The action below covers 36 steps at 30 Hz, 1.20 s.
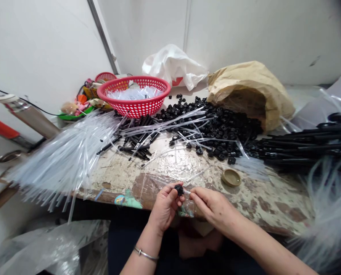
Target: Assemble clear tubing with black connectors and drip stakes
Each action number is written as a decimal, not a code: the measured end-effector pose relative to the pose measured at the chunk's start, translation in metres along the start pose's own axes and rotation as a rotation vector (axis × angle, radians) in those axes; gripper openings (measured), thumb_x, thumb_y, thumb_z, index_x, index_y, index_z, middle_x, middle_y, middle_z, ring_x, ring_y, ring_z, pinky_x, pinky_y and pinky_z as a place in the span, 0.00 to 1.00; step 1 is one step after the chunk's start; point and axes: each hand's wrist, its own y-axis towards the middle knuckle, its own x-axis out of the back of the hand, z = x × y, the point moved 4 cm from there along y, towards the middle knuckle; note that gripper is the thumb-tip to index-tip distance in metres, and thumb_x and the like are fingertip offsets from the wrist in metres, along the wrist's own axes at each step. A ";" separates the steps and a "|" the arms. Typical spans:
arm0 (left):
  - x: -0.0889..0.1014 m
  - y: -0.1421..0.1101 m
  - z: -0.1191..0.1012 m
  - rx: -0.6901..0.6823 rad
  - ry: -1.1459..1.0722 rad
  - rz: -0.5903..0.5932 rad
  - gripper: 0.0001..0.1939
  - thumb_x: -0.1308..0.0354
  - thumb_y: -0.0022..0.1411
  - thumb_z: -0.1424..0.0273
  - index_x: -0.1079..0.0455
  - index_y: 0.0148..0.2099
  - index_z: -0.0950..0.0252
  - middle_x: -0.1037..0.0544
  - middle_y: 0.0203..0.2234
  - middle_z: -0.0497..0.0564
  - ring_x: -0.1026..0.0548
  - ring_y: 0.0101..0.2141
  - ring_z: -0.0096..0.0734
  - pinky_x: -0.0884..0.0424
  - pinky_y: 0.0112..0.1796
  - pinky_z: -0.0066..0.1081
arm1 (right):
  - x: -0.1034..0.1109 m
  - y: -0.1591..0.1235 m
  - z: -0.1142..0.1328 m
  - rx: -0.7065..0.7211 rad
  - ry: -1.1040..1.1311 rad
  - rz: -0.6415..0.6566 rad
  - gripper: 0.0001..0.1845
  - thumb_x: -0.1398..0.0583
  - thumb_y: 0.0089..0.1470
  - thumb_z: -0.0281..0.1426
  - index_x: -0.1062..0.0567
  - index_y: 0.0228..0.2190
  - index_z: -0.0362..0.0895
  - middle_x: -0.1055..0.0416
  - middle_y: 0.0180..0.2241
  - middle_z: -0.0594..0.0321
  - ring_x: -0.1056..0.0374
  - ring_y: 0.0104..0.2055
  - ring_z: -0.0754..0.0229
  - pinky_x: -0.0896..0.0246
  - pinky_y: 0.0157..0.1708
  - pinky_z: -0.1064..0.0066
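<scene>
Near the front edge of the worn table, my left hand (pixel 167 204) pinches a small black plastic cap (pixel 179 189) between thumb and fingers. My right hand (pixel 209 202) is closed on a thin transparent plastic tube (pixel 187 192), which reaches to the cap. Whether the tube's end sits inside the cap or only touches it, I cannot tell. Beyond the hands lies a heap of similar black caps (pixel 224 124), with loose transparent tubes (pixel 170 124) across its left part. A small brownish round dish (pixel 231 178) stands to the right of my right hand.
A large bundle of transparent tubes (pixel 70 152) overhangs the table's left edge. Black rods (pixel 139 143) lie beside it. Behind are a red basket (pixel 134 102) of clear pieces, a white bag (pixel 173 65) and an open paper bag (pixel 250 82). Black tubes (pixel 308 149) pile up at right.
</scene>
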 end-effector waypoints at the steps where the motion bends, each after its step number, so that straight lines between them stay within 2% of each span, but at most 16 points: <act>1: 0.000 0.000 0.000 0.000 0.003 0.004 0.17 0.34 0.44 0.67 0.26 0.38 0.68 0.27 0.23 0.48 0.30 0.23 0.19 0.36 0.23 0.18 | 0.000 0.000 0.000 -0.001 0.002 0.000 0.15 0.55 0.58 0.34 0.34 0.25 0.45 0.33 0.24 0.65 0.38 0.27 0.63 0.46 0.27 0.74; 6: -0.001 0.001 0.000 0.000 0.026 0.009 0.17 0.34 0.45 0.67 0.27 0.38 0.69 0.27 0.24 0.48 0.31 0.22 0.19 0.37 0.22 0.18 | -0.001 -0.002 0.001 -0.010 -0.089 -0.026 0.15 0.54 0.57 0.34 0.35 0.24 0.45 0.34 0.23 0.65 0.38 0.25 0.64 0.48 0.26 0.74; 12: -0.002 0.001 0.000 0.021 0.073 0.023 0.16 0.35 0.45 0.67 0.26 0.38 0.69 0.28 0.21 0.48 0.32 0.21 0.18 0.38 0.22 0.18 | -0.001 -0.005 0.006 0.051 -0.211 -0.052 0.16 0.56 0.58 0.34 0.32 0.26 0.44 0.32 0.25 0.62 0.36 0.28 0.62 0.48 0.28 0.73; 17: -0.001 0.000 0.000 0.015 0.050 0.029 0.17 0.34 0.45 0.67 0.26 0.38 0.70 0.28 0.21 0.48 0.32 0.20 0.18 0.38 0.21 0.18 | 0.002 -0.001 0.007 0.079 -0.108 -0.040 0.15 0.54 0.57 0.32 0.31 0.26 0.44 0.31 0.25 0.63 0.36 0.27 0.63 0.46 0.28 0.74; 23: 0.001 -0.001 0.000 0.030 0.013 0.020 0.17 0.34 0.43 0.66 0.26 0.37 0.69 0.27 0.22 0.49 0.31 0.21 0.18 0.38 0.21 0.18 | 0.002 0.001 0.001 0.049 0.002 -0.009 0.15 0.53 0.57 0.32 0.31 0.26 0.44 0.32 0.23 0.64 0.37 0.26 0.64 0.45 0.27 0.74; 36: -0.001 -0.002 0.001 0.020 0.109 0.043 0.17 0.33 0.43 0.68 0.26 0.38 0.69 0.27 0.23 0.49 0.31 0.21 0.20 0.40 0.21 0.20 | 0.000 -0.001 0.002 0.049 -0.021 -0.027 0.14 0.53 0.57 0.31 0.32 0.24 0.44 0.32 0.23 0.64 0.37 0.26 0.64 0.46 0.27 0.75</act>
